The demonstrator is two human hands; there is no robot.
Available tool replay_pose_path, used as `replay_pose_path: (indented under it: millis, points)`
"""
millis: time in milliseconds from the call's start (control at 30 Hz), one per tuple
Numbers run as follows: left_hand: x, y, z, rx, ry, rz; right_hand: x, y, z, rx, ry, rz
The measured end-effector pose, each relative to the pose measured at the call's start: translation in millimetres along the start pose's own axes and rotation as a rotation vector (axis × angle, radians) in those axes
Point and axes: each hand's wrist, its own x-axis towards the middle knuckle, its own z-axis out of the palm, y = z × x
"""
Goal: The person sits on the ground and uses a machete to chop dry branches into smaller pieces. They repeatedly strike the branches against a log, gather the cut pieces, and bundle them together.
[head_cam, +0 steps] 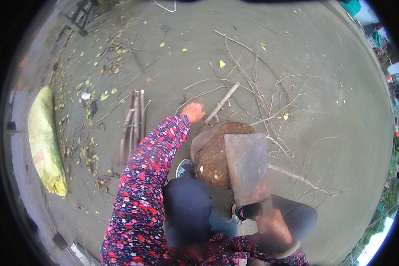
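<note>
A wide cleaver (pixel 247 166) with a rusty, broad blade is in my right hand (pixel 274 226), its fingers closed round the handle. The blade overlaps the right side of a round wooden chopping block (pixel 212 159) between my feet. My left hand (pixel 194 112) is just beyond the block's upper left edge, fingers curled; whether anything is in it, I cannot tell. Right beside it, a short cut branch (pixel 222 103) lies slanted on the ground behind the block. To the left, several cut sticks (pixel 136 116) lie side by side, partly hidden by my sleeve.
Thin branching twigs (pixel 259 89) spread over the concrete beyond and right of the block. A longer branch (pixel 296 176) lies at the right. A yellow-green woven sack (pixel 46 143) lies far left, near scattered leaves (pixel 89 153). My shoes flank the block.
</note>
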Motion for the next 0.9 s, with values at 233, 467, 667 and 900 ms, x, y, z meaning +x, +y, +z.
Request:
replay_pose_path:
  millis: [233,467,667,900]
  points:
    - [10.8,20.6,64.3,0.074,0.008,-0.047,14.6,10.6,-8.5,-0.166,0.018,0.136]
    - [-14.1,11.4,2.7,-0.292,0.212,-0.133,4.4,11.7,9.9,-0.141,0.111,0.014]
    - [-129.7,-19.5,-44.4,-1.291,0.222,-0.245,13.2,30.1,-5.2,-0.031,-0.022,-0.062]
    - [-316.5,-100.1,-62.9,-1.231,0.558,-0.398,21.1,53.2,-12.5,-0.012,0.062,-0.184]
